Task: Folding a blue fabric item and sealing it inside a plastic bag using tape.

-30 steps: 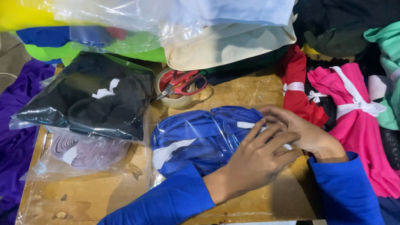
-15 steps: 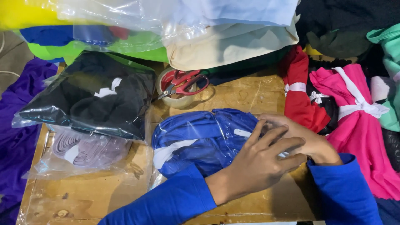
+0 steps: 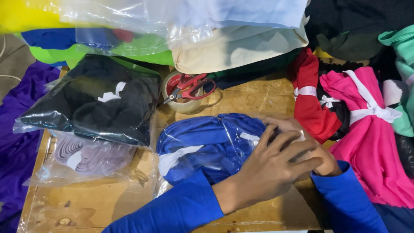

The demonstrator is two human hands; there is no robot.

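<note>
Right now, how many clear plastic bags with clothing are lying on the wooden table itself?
3: the blue garment bag under both hands, the black garment bag at left, and the lilac garment bag beneath it. More bagged clothes are stacked behind; some may be hidden.

Right hand [image 3: 317,149] mostly hidden under left hand [image 3: 269,170]; its grip on the blue bagged garment [image 3: 207,144] unclear

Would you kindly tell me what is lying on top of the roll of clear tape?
Red-handled scissors lie across the top of the tape roll, blades pointing left. They cover most of its core, so whatever may sit inside cannot be seen.
</note>
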